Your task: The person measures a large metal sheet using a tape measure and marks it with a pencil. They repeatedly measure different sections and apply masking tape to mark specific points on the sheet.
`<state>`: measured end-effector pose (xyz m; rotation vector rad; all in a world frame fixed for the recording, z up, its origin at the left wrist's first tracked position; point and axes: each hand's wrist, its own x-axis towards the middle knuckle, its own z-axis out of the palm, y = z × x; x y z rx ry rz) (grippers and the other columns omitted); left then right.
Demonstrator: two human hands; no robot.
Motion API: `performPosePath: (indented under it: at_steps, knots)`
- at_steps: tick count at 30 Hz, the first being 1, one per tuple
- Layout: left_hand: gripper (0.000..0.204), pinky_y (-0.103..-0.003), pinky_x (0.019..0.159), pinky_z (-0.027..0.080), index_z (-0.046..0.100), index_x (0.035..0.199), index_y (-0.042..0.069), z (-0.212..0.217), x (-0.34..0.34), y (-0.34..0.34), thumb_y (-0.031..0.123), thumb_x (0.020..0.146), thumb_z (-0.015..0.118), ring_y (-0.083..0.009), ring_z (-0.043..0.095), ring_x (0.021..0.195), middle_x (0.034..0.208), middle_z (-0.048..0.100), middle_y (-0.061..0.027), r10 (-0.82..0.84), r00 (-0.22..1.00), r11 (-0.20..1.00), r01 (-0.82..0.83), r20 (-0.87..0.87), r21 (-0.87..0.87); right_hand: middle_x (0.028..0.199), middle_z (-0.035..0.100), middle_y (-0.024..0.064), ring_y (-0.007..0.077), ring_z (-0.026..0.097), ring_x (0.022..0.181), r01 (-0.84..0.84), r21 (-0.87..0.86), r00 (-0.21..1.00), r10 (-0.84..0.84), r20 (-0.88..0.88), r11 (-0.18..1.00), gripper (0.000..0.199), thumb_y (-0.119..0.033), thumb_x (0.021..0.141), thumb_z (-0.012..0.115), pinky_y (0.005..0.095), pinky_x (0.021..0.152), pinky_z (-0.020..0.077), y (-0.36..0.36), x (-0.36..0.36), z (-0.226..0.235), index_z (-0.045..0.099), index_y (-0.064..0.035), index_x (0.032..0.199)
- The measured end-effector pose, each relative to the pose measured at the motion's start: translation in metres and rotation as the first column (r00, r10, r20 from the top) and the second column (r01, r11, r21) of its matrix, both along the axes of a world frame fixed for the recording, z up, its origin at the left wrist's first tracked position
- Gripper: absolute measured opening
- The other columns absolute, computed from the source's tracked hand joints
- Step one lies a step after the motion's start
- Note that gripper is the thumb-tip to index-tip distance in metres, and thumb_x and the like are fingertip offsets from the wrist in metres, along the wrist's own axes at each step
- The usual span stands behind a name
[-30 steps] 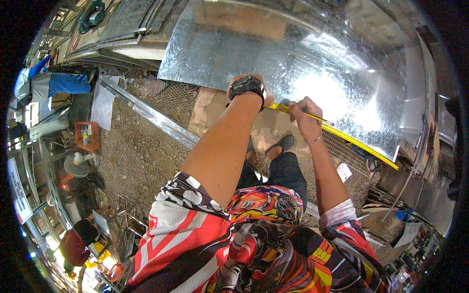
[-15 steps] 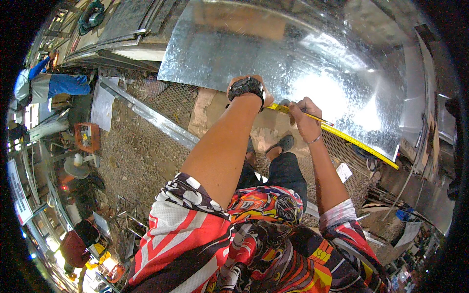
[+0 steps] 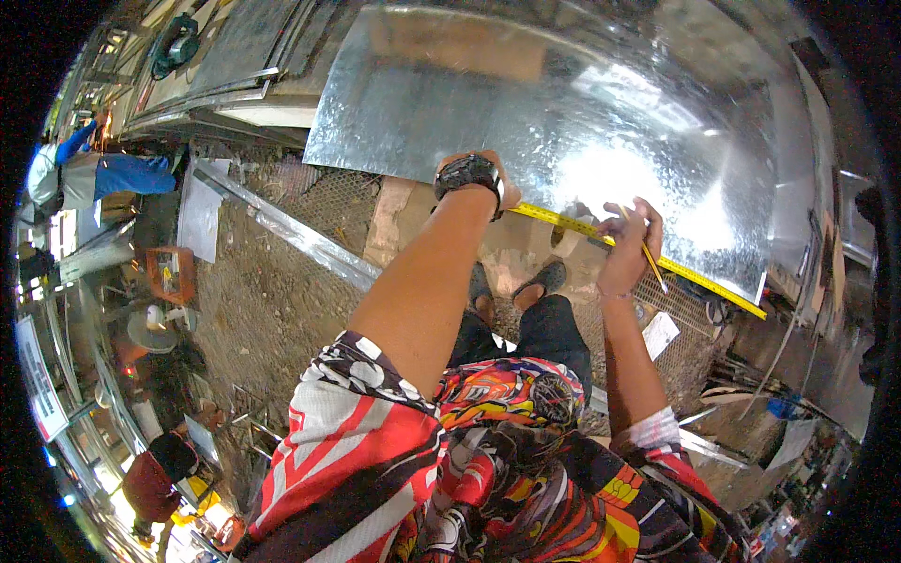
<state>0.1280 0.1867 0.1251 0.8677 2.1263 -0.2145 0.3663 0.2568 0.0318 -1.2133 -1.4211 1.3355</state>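
Observation:
A shiny galvanized metal sheet (image 3: 422, 122) lies in front of me, its near edge slanting down to the right. Along that edge stretches a yellow tape measure (image 3: 713, 279), reaching the sheet's right corner. My left hand (image 3: 496, 178), with a black watch on its wrist, is closed on the tape's left end at the edge; its fingers are partly hidden. Farther right, my right hand (image 3: 627, 246) is over the tape with a thin yellow pencil (image 3: 654, 268) between its fingers. One pencil end points back toward me. Whether this hand also touches the tape is unclear.
A long metal strip (image 3: 291, 228) lies on the gravel at left, near metal mesh (image 3: 338, 197). A power tool (image 3: 178, 42) rests on a bench at upper left. One person (image 3: 103, 174) works near sparks there; another (image 3: 155, 479) is at lower left. Scrap lengths (image 3: 751, 380) lie right.
My right hand has shifted right along the tape and its fingers have lifted. The pencil has swung from lying nearly along the edge to pointing back toward me. My left hand stays put.

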Motion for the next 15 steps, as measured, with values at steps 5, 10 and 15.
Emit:
performPosePath:
  at_steps: [5, 10, 15]
  knots:
    - [0.052, -0.043, 0.099, 0.057, 0.078, 0.116, 0.007, -0.014, -0.010, -0.008, 0.046, 0.082, 0.073, -0.0318, 0.074, 0.111, 0.115, 0.077, -0.0172, -0.047, 0.997, 0.998, 0.045, 0.056, 0.052, 0.111, 0.072, 0.0192, 0.0236, 0.069, 0.090, 0.111, -0.207, 0.993, -0.116, -0.013, 0.972, 0.057, -0.052, 0.111, 0.043, 0.0371, 0.083, 0.0554, -0.041, 0.065, 0.009, 0.059, -0.0009, 0.131]
    - [0.087, -0.048, 0.093, 0.058, 0.075, 0.109, -0.007, -0.090, 0.001, -0.056, 0.073, 0.075, 0.076, -0.0414, 0.074, 0.103, 0.108, 0.075, -0.0291, -0.194, 0.978, 0.933, 0.161, 0.072, 0.323, 0.132, 0.065, 0.0216, 0.0336, 0.063, 0.124, 0.063, -0.673, 0.959, -0.232, -0.164, 0.737, 0.069, -0.066, 0.104, 0.048, 0.0445, 0.100, 0.0541, -0.080, 0.130, -0.005, 0.060, -0.0014, 0.123]
    - [0.078, -0.050, 0.075, 0.057, 0.078, 0.094, -0.002, -0.084, 0.066, -0.098, 0.074, 0.078, 0.072, -0.0401, 0.074, 0.087, 0.093, 0.075, -0.0272, -0.225, 0.933, 0.959, 0.161, 0.281, 0.234, 0.136, 0.063, 0.0173, 0.0352, 0.060, 0.128, -0.017, -0.840, 0.649, -0.633, -0.422, 0.542, 0.059, -0.062, 0.098, 0.064, 0.0479, 0.105, 0.0519, -0.056, 0.139, 0.046, 0.062, -0.0084, 0.124]
